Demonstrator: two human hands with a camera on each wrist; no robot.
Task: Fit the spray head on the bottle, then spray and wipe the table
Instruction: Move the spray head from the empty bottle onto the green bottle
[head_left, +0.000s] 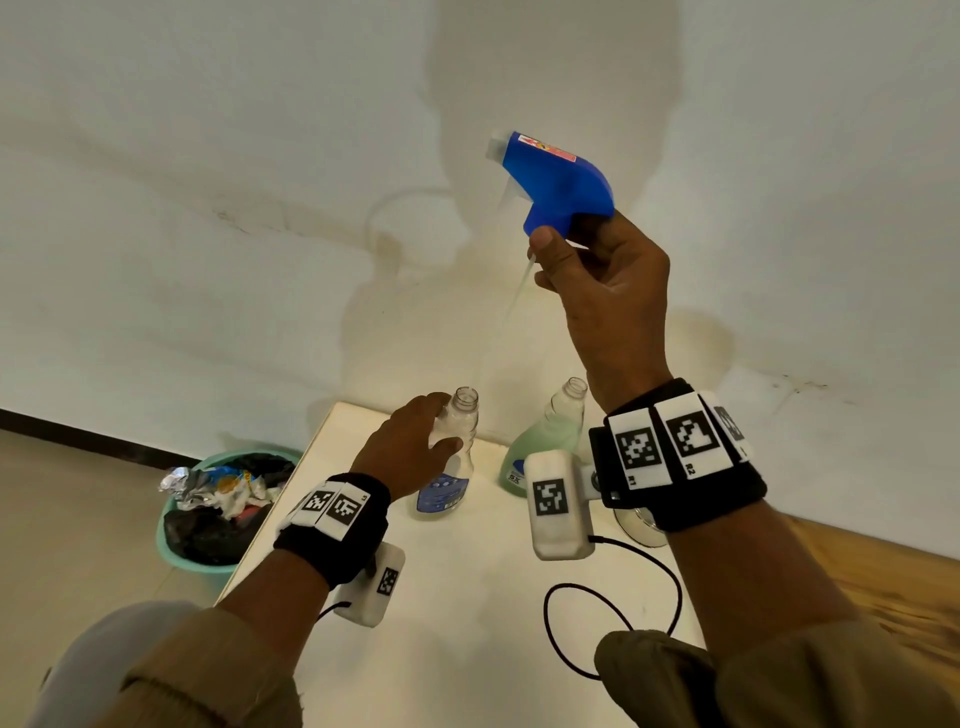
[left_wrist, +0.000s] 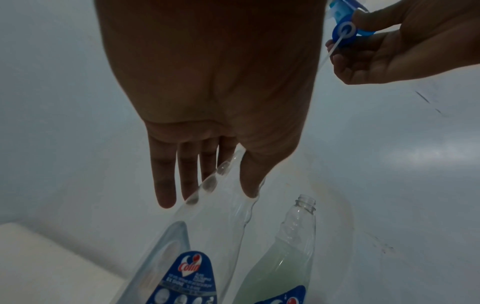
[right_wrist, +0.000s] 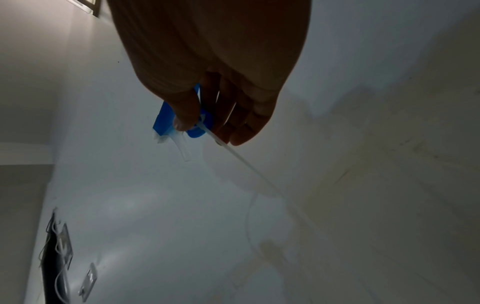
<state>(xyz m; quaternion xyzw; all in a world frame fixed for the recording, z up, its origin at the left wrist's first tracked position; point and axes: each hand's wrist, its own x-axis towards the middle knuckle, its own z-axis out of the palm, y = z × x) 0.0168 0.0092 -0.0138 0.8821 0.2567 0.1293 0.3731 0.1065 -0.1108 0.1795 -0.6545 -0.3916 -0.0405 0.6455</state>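
My right hand (head_left: 550, 257) is raised high above the table and pinches the blue spray head (head_left: 569, 182) by its collar. Its thin white dip tube (head_left: 519, 291) hangs down to the left. In the right wrist view the spray head (right_wrist: 163, 121) and dip tube (right_wrist: 246, 162) show below my fingers. My left hand (head_left: 441, 423) grips the neck of a clear, open bottle (head_left: 447, 483) with a blue label, upright on the white table (head_left: 467, 597). In the left wrist view the clear bottle (left_wrist: 215, 226) sits between my thumb and fingers.
A second open bottle (head_left: 550, 436) with pale green liquid stands just right of the clear one, near the wall. A round shiny object (head_left: 641, 527) lies behind my right wrist. A teal basin of rubbish (head_left: 218, 499) sits on the floor left of the table.
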